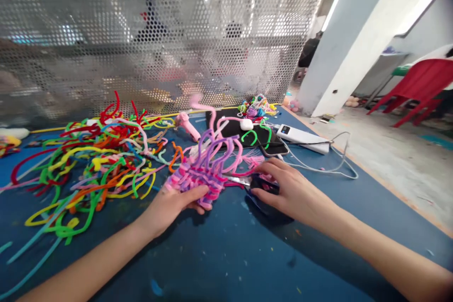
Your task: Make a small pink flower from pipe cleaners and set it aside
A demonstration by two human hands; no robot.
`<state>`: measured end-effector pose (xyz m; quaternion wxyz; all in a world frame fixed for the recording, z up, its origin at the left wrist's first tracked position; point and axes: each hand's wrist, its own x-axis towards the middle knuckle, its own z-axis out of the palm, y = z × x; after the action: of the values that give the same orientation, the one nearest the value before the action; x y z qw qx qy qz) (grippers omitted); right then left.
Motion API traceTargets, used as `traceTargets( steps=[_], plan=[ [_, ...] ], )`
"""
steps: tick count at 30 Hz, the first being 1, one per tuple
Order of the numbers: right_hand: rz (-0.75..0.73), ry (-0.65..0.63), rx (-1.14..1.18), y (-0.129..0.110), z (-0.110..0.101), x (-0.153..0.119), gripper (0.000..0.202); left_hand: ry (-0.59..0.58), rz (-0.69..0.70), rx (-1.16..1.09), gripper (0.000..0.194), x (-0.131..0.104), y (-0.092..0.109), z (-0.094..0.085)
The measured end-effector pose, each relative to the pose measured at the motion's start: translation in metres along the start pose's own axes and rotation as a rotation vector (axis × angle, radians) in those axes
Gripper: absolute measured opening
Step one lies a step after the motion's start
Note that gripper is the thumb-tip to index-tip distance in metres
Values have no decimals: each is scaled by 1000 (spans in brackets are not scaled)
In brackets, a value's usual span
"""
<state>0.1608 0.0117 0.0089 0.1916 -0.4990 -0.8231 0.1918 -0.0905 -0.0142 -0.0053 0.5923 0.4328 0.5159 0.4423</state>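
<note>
Both hands on the blue desk, one gripping woven pipe-cleaner work, one on scissors.

We see the left hand (pixel 177 203) curled around the pink-and-purple woven piece (pixel 201 177), thumb across its near edge; its long axis runs left to right, loose stems pointing up toward the mesh screen (pixel 141 33). The right hand (pixel 290 191) lies loosely spread, fingers touching the scissors (pixel 260 184), blades pointing left. Loose pipe cleaners (pixel 95 160) pile toward the desk's (pixel 230 255) left edge.
</note>
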Motion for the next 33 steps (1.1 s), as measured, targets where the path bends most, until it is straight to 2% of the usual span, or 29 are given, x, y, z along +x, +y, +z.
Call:
traceTargets(
  steps=[2, 6, 8, 9, 11, 13, 15, 16, 19, 21, 22, 25, 30, 33],
  plan=[
    [-18, -4, 259, -8, 7, 2, 28, -91, 24, 57, 17, 0, 4, 0],
    [90, -315, 943, -26, 27, 9, 32, -336, -14, 165, 18, -1, 17, 5],
    [141, -378, 1091, -34, 36, 14, 30, -375, -6, 187, 17, -2, 19, 5],
    [163, -375, 1138, -38, 40, 16, 29, -336, 34, 184, 15, -2, 18, 4],
    [199, -313, 1228, -42, 48, 21, 28, -163, 180, 148, 13, -2, 12, 0],
    [223, -217, 1311, -42, 53, 23, 25, 42, 391, 117, 22, 0, 4, -7],
    [255, -131, 1360, -39, 58, 23, 23, 131, 599, 228, 24, 1, -4, -13],
    [265, -115, 1374, -37, 60, 23, 23, 121, 700, 350, 23, 2, -7, -15],
    [227, -137, 1398, -32, 62, 20, 23, -32, 1045, 757, 22, 3, -15, -19],
    [181, -163, 1408, -30, 61, 19, 24, -67, 1190, 893, 23, 3, -18, -19],
    [170, -168, 1414, -30, 61, 19, 24, -42, 1201, 910, 22, 3, -18, -19],
    [177, -176, 1432, -29, 61, 20, 23, 40, 1116, 864, 15, 2, -16, -18],
    [208, -156, 1420, -28, 63, 19, 18, 53, 1091, 888, 17, 2, -16, -20],
    [221, -141, 1405, -28, 63, 18, 18, 78, 1000, 852, 15, 2, -17, -18]
  ],
)
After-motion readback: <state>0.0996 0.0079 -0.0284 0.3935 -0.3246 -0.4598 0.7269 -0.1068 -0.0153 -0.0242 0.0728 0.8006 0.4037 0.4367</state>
